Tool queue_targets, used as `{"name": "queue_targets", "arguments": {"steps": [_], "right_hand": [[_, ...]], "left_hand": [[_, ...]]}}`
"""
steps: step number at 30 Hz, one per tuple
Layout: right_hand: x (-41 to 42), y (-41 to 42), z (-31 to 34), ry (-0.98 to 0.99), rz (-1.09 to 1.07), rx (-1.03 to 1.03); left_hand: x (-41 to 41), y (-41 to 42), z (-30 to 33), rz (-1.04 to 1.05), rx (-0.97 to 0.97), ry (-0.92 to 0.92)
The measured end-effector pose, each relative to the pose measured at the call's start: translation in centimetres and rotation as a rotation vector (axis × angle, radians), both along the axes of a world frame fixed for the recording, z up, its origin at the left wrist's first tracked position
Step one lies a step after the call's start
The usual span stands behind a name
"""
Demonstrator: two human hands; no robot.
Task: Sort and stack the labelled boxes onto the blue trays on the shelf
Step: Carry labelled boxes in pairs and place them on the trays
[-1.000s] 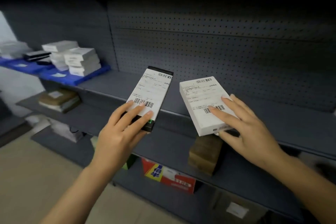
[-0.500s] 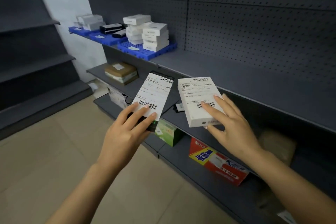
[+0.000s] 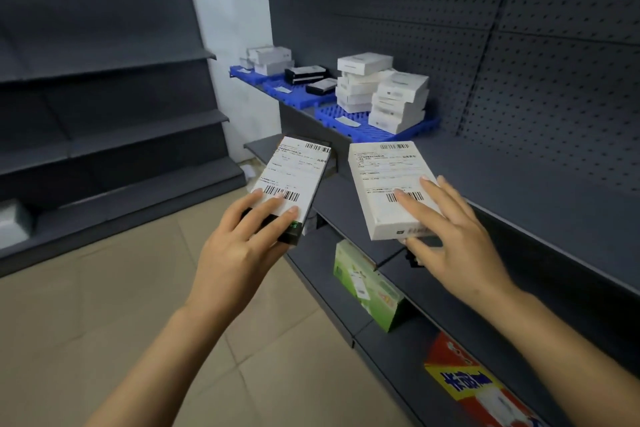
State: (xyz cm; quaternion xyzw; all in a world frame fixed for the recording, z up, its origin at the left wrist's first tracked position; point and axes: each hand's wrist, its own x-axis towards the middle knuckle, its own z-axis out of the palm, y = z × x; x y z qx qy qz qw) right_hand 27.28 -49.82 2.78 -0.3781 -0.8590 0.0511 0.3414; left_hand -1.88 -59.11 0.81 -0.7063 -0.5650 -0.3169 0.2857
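Observation:
My left hand [image 3: 242, 246] grips a slim black box [image 3: 294, 180] with a white barcode label on top, fingers over its near end. My right hand [image 3: 450, 239] holds a thicker white labelled box [image 3: 384, 184], fingers on the label and thumb beneath. Both boxes are held in the air in front of the grey shelf. Farther back on that shelf lie blue trays [image 3: 360, 128]. The nearest tray carries two stacks of white boxes [image 3: 381, 90]. The middle tray [image 3: 294, 94] holds black boxes [image 3: 306, 74]. The far tray has white boxes [image 3: 270, 59].
The grey shelf board [image 3: 519, 184] runs along the right under a pegboard back wall. On the lower shelves sit a green box [image 3: 367, 284] and a red and yellow box [image 3: 474, 388]. Another dark shelving unit [image 3: 104, 97] stands at the left, across beige floor tiles.
The view has swung left and come nearer to the blue trays, which now appear larger and closer to the middle. Both hands keep the same hold on their boxes.

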Motion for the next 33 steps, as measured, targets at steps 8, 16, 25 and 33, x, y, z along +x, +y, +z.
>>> {"name": "queue_targets", "arguments": {"steps": [8,16,25,33], "right_hand": [[-3.8,13.9,1.2,0.094,-0.010,0.047],[-4.8,24.6,3.3,0.074,-0.135,0.048],[-8.3,33.7,5.2,0.070,-0.346,-0.007],[-11.8,39.3,6.4,0.031,-0.573,-0.106]], "left_hand": [[-4.0,13.5,2.5,0.007,-0.012,0.016],[-5.9,24.6,3.3,-0.078,0.017,0.010],[-10.8,37.1,4.6,-0.243,0.059,0.005],[-16.7,47.3,6.8,-0.415,0.050,0.002]]}}
